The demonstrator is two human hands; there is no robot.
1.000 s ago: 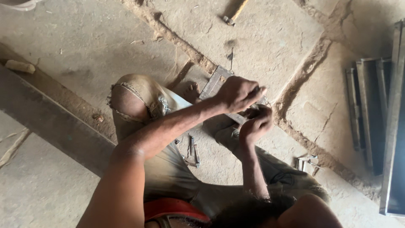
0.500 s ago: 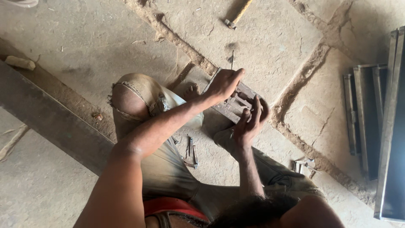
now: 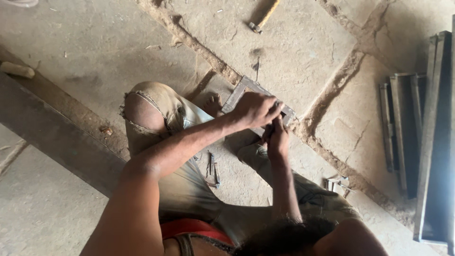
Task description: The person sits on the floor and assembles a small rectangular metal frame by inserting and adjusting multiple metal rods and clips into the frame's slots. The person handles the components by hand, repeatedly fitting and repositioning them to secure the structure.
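- Left grip (image 3: 256,110) is now curled shut over the metal frame (image 3: 239,92), where it lay flatter before.
- Right grip (image 3: 276,137) is closed beneath; its contents cannot be told.

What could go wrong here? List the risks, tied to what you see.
1. Both hands, left hand and right hand, crowd one spot on the metal frame; fingers could get pinched or cut on its edges.
2. The bare foot lies right beside the frame, so a slip might hit the toes.
3. Loose metal bits on the floor near the legs could jab skin.
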